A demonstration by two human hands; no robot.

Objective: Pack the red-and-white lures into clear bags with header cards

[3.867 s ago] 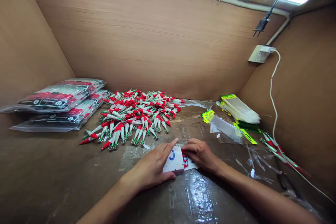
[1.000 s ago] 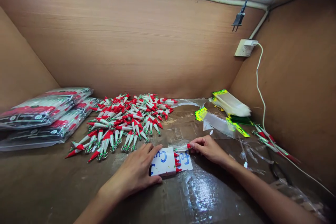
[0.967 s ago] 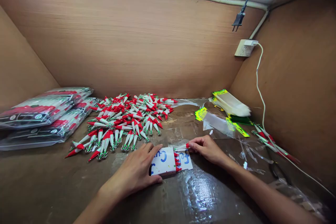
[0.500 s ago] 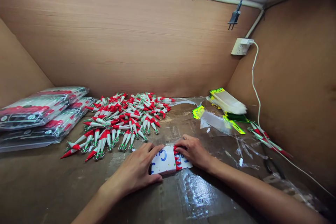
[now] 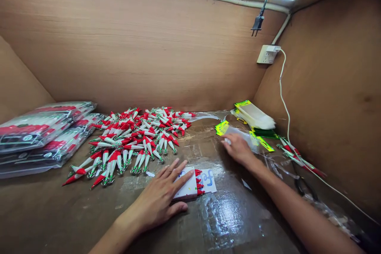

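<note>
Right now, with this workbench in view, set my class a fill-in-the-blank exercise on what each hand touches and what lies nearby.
1. The left hand lies flat on the small white cardboard box lettered in ____ ink.
2. The pointed tips poking from the box's open end are ____.
3. The right hand touches the clear plastic bags with ____ header cards.
4. The cable plugged into the wall socket is ____.
Missing words: blue, red, yellow, white.

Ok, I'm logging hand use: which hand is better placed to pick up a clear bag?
Probably the right. The right hand rests at the clear bags, while the left hand lies flat on the white box, farther from them.
</note>
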